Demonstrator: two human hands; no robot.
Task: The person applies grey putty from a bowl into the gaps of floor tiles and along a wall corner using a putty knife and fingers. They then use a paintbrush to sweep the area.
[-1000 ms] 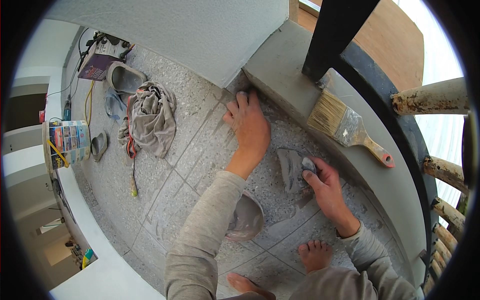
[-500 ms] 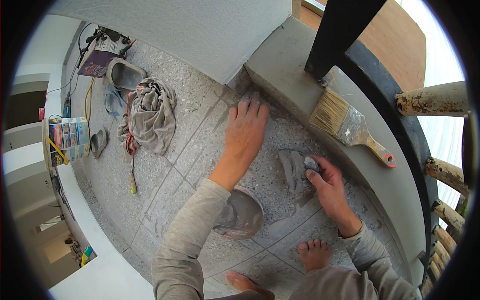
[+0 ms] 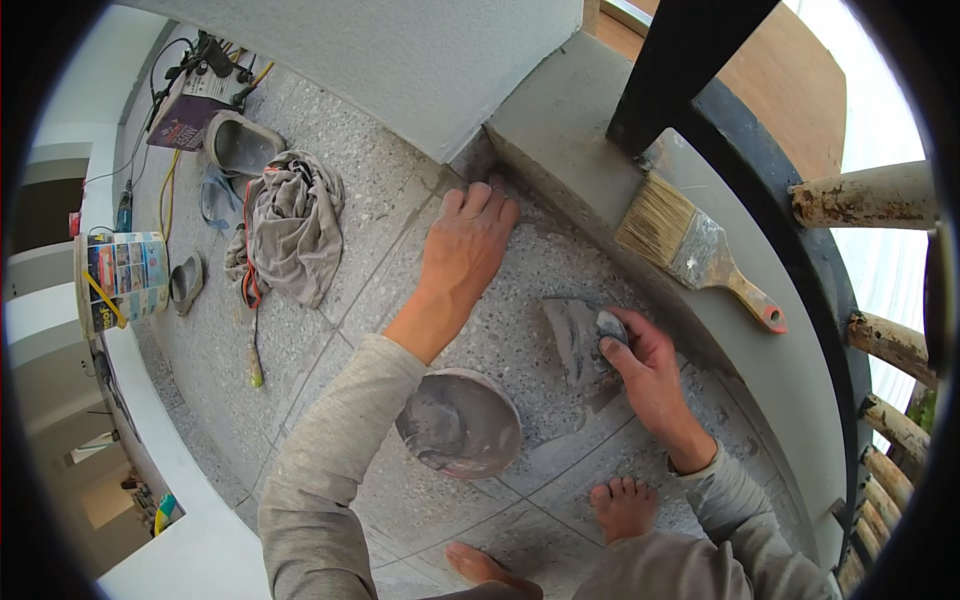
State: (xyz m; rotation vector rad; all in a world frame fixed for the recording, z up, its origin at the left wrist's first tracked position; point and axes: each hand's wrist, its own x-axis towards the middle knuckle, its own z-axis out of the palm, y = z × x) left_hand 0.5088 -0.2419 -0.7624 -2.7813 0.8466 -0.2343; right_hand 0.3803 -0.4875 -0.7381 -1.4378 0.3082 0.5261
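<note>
Grey scraper (image 3: 572, 342) right of bowl (image 3: 506, 438), long axis near-to-far, free edge leftward; right hand (image 3: 648, 368) grip pinched on it. Left hand (image 3: 465, 240) beyond bowl, grip unclear.

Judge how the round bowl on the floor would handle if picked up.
The bowl may be rather heavy for its size, since grey paste lies inside. That paste would probably slump slowly rather than splash, given its uneven, swirled surface.

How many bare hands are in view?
2: the left hand near the pale wall and grey ledge; the right hand holding a grey-smeared flat tool.
</note>
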